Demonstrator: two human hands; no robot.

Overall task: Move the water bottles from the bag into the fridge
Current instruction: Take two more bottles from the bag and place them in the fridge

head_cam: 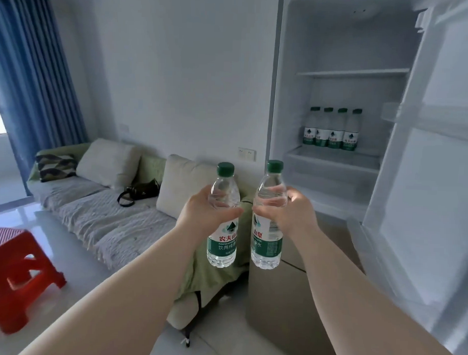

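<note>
My left hand (203,216) grips a clear water bottle (222,246) with a green cap and green label, held upright. Just to its right, my right hand (292,215) holds a second bottle (267,247) of the same kind, also upright. Both bottles hang in the air in front of the open fridge (334,159), a little left of and below its lower shelf. Several matching bottles (331,131) stand in a row at the back of that shelf. The bag the bottles come from is not in view.
The fridge door (434,184) stands open at the right. A sofa (107,212) with cushions and a black handbag (141,190) runs along the wall at left. A red plastic stool (17,273) sits on the floor at the lower left.
</note>
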